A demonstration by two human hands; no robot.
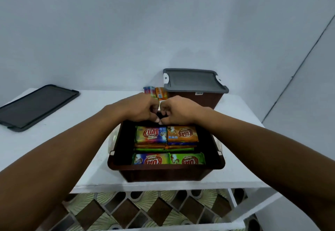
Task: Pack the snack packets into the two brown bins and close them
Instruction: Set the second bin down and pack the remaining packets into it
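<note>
An open brown bin [165, 171] sits at the table's front edge, holding several colourful KUAT snack packets [151, 134] stacked in rows. My left hand [141, 108] and my right hand [178, 111] meet over the bin's far rim, fingers curled and thumb tips almost touching. Whatever lies under the fingers is hidden. Two more packets, one blue [149, 91] and one orange [161, 93], stand just behind my hands. The second brown bin [208, 99] stands at the back right with a grey lid [193, 80] on it.
A loose dark grey lid [37, 106] lies flat at the table's left side. The white table [59, 138] ends close in front of the open bin, with patterned floor tiles [145, 210] below. A pale wall rises right behind the table.
</note>
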